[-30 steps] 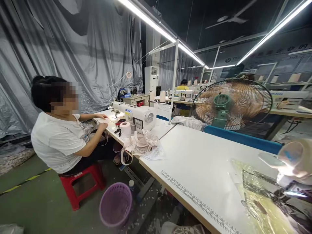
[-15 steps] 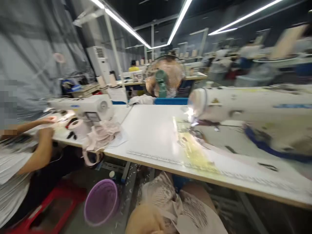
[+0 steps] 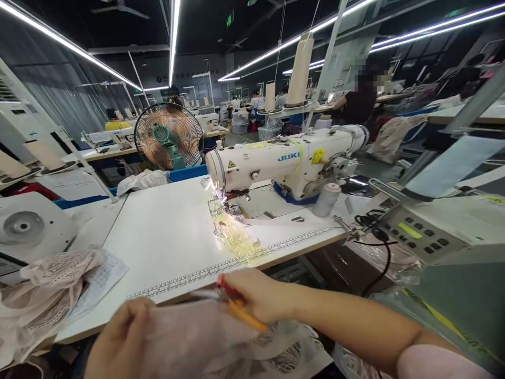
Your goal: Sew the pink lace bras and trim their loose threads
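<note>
A long sewing hall under strip lights, rows of machines running back, and right in front a white table with a ruler scale printed along its near edge. On it stands a cream sewing machine, "JUKI" in blue letters on its arm, a yellow warning triangle near the head and a yellow sticker too small to read. Its lamp glares on a clear plastic sheet under the needle. Behind, a green fan; above, tall thread cones. To the right, a control panel with a lit yellow-green display, figures not legible. Down low, here's the action: the left hand grips the left edge of a sheer pinkish fabric, held up just below the table's near edge. The right hand is closed around an orange-and-red tool, resting on the fabric's top edge. At far left, a lace heap lies on a printed sheet.
</note>
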{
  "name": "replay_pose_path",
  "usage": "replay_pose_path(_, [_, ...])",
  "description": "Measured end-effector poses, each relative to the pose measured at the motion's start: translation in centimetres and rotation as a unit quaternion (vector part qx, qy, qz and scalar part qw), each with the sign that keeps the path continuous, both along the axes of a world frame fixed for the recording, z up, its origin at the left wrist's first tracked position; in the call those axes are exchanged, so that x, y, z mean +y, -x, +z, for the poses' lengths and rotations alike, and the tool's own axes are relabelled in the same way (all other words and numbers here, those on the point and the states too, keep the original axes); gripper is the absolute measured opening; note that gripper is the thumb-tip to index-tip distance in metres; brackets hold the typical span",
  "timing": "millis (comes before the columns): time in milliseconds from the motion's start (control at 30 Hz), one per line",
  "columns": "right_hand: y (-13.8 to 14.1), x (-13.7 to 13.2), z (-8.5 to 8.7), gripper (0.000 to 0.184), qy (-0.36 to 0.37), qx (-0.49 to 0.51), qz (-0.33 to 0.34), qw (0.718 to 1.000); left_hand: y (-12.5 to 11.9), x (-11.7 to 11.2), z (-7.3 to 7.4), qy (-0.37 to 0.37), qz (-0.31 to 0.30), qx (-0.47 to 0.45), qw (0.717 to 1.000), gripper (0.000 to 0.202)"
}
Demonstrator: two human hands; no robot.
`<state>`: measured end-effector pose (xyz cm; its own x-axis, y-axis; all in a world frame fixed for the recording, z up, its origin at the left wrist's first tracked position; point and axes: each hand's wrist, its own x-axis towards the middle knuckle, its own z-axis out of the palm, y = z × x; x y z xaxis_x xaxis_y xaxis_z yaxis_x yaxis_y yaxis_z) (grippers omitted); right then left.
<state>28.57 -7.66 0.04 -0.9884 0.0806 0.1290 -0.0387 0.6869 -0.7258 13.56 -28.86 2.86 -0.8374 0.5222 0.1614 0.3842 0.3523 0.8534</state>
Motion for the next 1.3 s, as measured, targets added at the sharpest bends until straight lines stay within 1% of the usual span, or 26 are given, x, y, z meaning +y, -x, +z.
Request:
replay_pose_path(33, [1.3, 0.6, 0.7, 0.021, 0.0, 0.005, -0.026, 1.0, 1.2, 0.9, 0.8, -0.004, 0.024, 0.02, 0.999, 0.039])
replay_pose_path(67, [2.4, 1.2, 1.3, 0.025, 0.001, 0.006, -0.05, 0.999, 2.1, 1.7, 1.5, -0.009, 0.045, 0.06, 0.997, 0.039])
replay_pose_path(100, [3.5, 1.7, 1.9, 0.028, 0.008, 0.004, -0.066, 0.998, 2.8, 2.4, 2.0, -0.013, 0.061, 0.121, 0.991, 0.039])
replay_pose_path(133, [4.4, 2.1, 2.3, 0.03, 0.021, -0.002, -0.07, 0.997, 3.1, 3.0, 2.4, -0.017, 0.063, 0.201, 0.977, 0.038])
replay_pose_path(167, [5.1, 2.5, 2.6, 0.029, 0.038, -0.008, -0.067, 0.997, 3.2, 3.6, 2.6, -0.023, 0.048, 0.292, 0.955, 0.035])
replay_pose_path(200, [5.6, 2.8, 2.8, 0.027, 0.055, -0.013, -0.058, 0.997, 3.1, 4.1, 2.7, -0.027, 0.015, 0.381, 0.924, 0.029])
replay_pose_path(233, [5.8, 3.0, 2.8, 0.025, 0.069, -0.014, -0.047, 0.996, 2.8, 4.5, 2.6, -0.027, -0.031, 0.455, 0.89, 0.022])
replay_pose_path(267, [5.9, 3.1, 2.8, 0.023, 0.077, -0.011, -0.037, 0.996, 2.4, 4.9, 2.3, -0.026, -0.081, 0.509, 0.857, 0.016])
replay_pose_path(300, [5.9, 3.2, 2.6, 0.022, 0.08, -0.005, -0.029, 0.996, 2.0, 5.3, 1.9, -0.019, -0.128, 0.542, 0.831, 0.013])
replay_pose_path(333, [5.7, 3.2, 2.4, 0.021, 0.078, 0.003, -0.023, 0.997, 1.7, 5.6, 1.5, -0.009, -0.166, 0.557, 0.814, 0.014])
replay_pose_path(367, [5.5, 3.2, 2.2, 0.021, 0.075, 0.013, -0.016, 0.997, 1.4, 5.9, 1.1, 0.006, -0.192, 0.559, 0.806, 0.015])
replay_pose_path(433, [5.0, 3.1, 1.8, 0.022, 0.069, 0.027, 0.005, 0.997, 1.1, 6.3, 0.5, 0.035, -0.226, 0.545, 0.807, 0.015])
replay_pose_path(500, [4.5, 3.1, 1.6, 0.025, 0.065, 0.034, 0.026, 0.997, 1.0, 6.5, 0.2, 0.061, -0.253, 0.52, 0.814, 0.009])
replay_pose_path(567, [4.0, 3.1, 1.6, 0.028, 0.065, 0.032, 0.041, 0.997, 0.9, 6.7, 0.4, 0.083, -0.281, 0.502, 0.814, 0.005])
replay_pose_path(633, [3.6, 3.1, 1.6, 0.027, 0.066, 0.026, 0.052, 0.996, 0.7, 6.8, 0.8, 0.092, -0.316, 0.489, 0.808, 0.007])
replay_pose_path(700, [3.2, 3.2, 1.7, 0.026, 0.065, 0.029, 0.06, 0.996, 0.3, 6.8, 1.2, 0.098, -0.342, 0.459, 0.814, 0.009])
replay_pose_path(767, [2.8, 3.2, 1.7, 0.029, 0.059, 0.045, 0.058, 0.996, -0.2, 6.8, 1.6, 0.109, -0.343, 0.41, 0.838, 0.011])
replay_pose_path(867, [2.3, 3.0, 1.4, 0.038, 0.037, 0.072, 0.036, 0.996, -0.8, 6.6, 1.7, 0.122, -0.322, 0.335, 0.877, 0.014])
replay_pose_path(933, [1.9, 2.8, 1.2, 0.041, 0.015, 0.083, 0.023, 0.996, -1.1, 6.4, 1.5, 0.134, -0.308, 0.297, 0.894, 0.014])
replay_pose_path(1033, [1.3, 2.3, 1.0, 0.037, -0.024, 0.088, 0.015, 0.996, -1.4, 6.3, 1.5, 0.159, -0.289, 0.222, 0.918, 0.012])
replay_pose_path(1133, [0.7, 1.8, 0.9, 0.032, -0.055, 0.079, 0.012, 0.995, -1.9, 6.3, 1.8, 0.179, -0.306, 0.151, 0.923, 0.02])
replay_pose_path(1233, [0.4, 1.6, 0.8, 0.031, -0.069, 0.077, 0.014, 0.995, -2.5, 6.3, 2.3, 0.193, -0.326, 0.12, 0.917, 0.024])
replay_pose_path(1300, [0.3, 1.6, 0.7, 0.032, -0.098, 0.105, 0.013, 0.99, -2.8, 6.3, 2.5, 0.201, -0.331, 0.105, 0.916, 0.022])
